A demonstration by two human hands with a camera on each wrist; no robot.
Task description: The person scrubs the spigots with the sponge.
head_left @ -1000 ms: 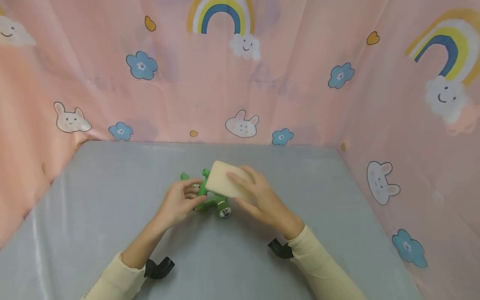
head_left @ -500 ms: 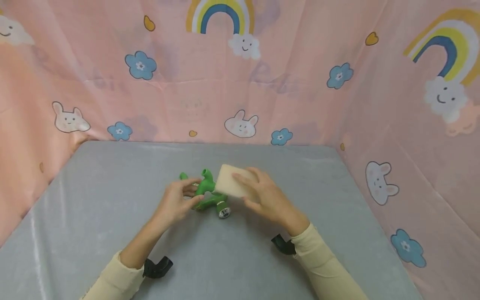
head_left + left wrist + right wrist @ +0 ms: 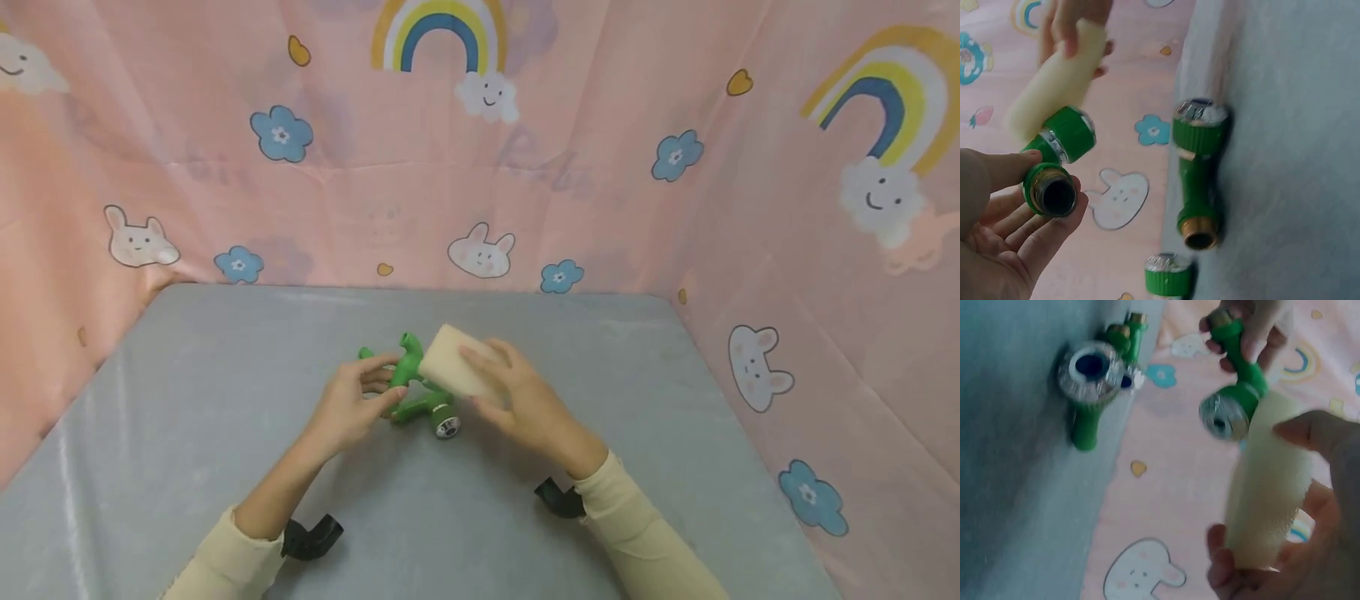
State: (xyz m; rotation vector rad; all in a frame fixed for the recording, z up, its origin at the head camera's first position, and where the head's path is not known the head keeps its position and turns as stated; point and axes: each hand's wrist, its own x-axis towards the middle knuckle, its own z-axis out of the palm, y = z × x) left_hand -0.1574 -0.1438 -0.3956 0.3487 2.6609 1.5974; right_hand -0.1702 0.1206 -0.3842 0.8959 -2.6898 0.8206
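My left hand (image 3: 351,410) holds a green tap-like pipe fitting (image 3: 406,368) above the table. In the left wrist view, the thumb and fingers pinch it near its threaded brass end, and its ribbed head (image 3: 1071,134) points away from the palm. My right hand (image 3: 538,412) grips a cream-coloured sponge (image 3: 456,360) between thumb and fingers. Against the head of the held fitting lies the sponge's near end (image 3: 1275,409), seemingly touching it. Part of the held fitting is hidden behind the sponge and fingers.
Below the hands, another green fitting (image 3: 426,407) with a silver-faced head lies on the grey table (image 3: 600,375). Several such fittings show in the wrist views, including one at the bottom (image 3: 1168,275). Pink patterned curtains (image 3: 600,225) enclose the back and sides.
The sponge in my right hand moved right, away from the held fitting, then back left against it. My left hand keeps its hold, nearly in place.
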